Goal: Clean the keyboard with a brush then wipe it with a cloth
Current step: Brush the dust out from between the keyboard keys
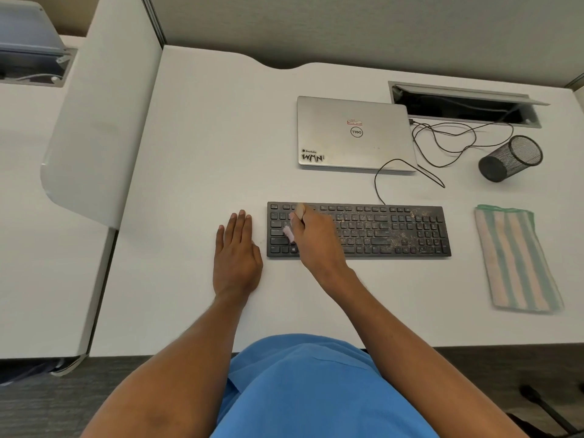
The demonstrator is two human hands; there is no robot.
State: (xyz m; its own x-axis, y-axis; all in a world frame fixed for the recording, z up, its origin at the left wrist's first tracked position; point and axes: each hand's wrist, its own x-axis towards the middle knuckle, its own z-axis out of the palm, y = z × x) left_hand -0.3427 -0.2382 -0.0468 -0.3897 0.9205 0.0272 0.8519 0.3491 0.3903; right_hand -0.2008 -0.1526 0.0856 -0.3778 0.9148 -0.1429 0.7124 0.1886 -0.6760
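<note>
Keyboard (358, 230) lay flat on the desk (196, 159), near centre, its cable (379, 181) running to the far side toward the closed laptop (354, 134). Right hand (316, 238) was over the left part of the keys, fingers curled round the handle of a small brush (288, 233); the pale bristles were down among the left-hand keys, though blur made exact contact hard to read. Left hand (237, 251) rested palm-down on the desk just left of the keyboard, fingers straight and pressed together, not holding the keyboard. Pale crumbs (396, 238) were thick over the middle and right keys, so brushing looked far from done. Folded striped cloth (515, 260) lay to the right, apart from the keyboard, untouched. Risks, as judged: with nothing bracing the keyboard, a firm stroke could slide or skew it. Strokes toward the right could throw crumbs onto the cloth and foul it before wiping. Strokes toward the far side could send them at the laptop. Short flicks may only push grit down between keys rather than off. A mesh cup (508, 158) lay on its side at far right, beside slack cable loops that a wide sweep might snag.
</note>
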